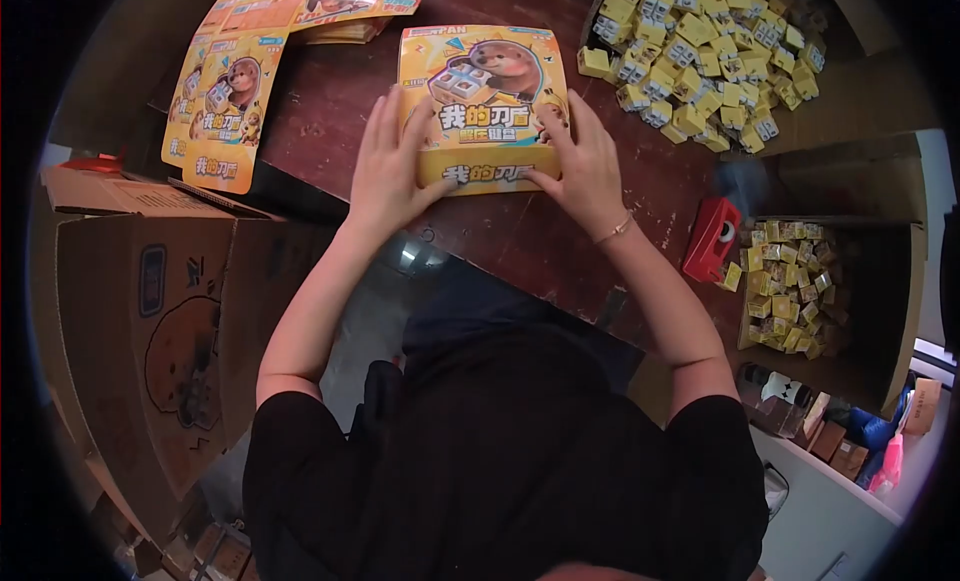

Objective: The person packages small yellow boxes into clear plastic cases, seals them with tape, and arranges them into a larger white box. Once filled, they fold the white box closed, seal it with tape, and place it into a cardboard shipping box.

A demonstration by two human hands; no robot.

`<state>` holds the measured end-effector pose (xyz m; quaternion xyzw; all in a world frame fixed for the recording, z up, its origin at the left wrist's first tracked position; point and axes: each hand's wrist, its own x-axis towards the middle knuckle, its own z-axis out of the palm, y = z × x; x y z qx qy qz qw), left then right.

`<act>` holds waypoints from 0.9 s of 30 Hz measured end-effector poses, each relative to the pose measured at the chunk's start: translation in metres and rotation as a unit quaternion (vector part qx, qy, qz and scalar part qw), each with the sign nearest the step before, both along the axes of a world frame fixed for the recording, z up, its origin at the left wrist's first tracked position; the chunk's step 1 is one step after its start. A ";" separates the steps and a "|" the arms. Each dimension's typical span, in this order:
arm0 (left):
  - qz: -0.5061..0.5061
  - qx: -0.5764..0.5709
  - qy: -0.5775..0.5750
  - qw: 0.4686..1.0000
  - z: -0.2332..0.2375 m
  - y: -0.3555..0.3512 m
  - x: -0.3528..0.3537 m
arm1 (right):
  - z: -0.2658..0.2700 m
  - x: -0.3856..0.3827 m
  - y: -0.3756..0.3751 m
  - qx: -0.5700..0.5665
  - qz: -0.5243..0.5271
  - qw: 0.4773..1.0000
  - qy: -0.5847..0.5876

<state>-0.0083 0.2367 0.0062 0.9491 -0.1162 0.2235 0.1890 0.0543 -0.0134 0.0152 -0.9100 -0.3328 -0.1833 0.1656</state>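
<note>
A yellow printed cardboard box (485,131), with a cartoon otter-like animal and Chinese lettering on its top, rests on the dark red table in front of me. My left hand (393,151) is pressed along its left side, the thumb at the lower front edge. On the opposite side my right hand (585,166) grips the box the same way, fingers along the right edge and thumb at the front. Together both hands hold the box between them. Whatever is inside it is hidden.
Flat printed box sheets (225,111) are stacked at the table's left. Small yellow cube packs (700,56) are heaped at the back right. More fill an open carton (910,291) beside a red tape dispenser (710,241). A large cardboard box (130,311) stands left.
</note>
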 end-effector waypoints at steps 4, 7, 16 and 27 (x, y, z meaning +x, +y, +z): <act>0.085 -0.183 0.120 0.972 0.026 0.002 -0.016 | 0.016 -0.013 -0.011 0.202 -0.028 0.924 0.324; 0.056 -0.294 0.181 0.937 0.036 0.003 -0.013 | 0.022 -0.002 -0.008 0.325 0.040 0.873 0.362; 0.010 -0.078 -0.193 0.978 -0.037 0.003 -0.008 | -0.036 -0.012 -0.004 0.136 0.005 0.990 -0.046; -0.016 -0.391 -0.084 0.916 -0.086 -0.020 -0.019 | -0.079 -0.028 -0.006 0.289 0.018 0.947 0.139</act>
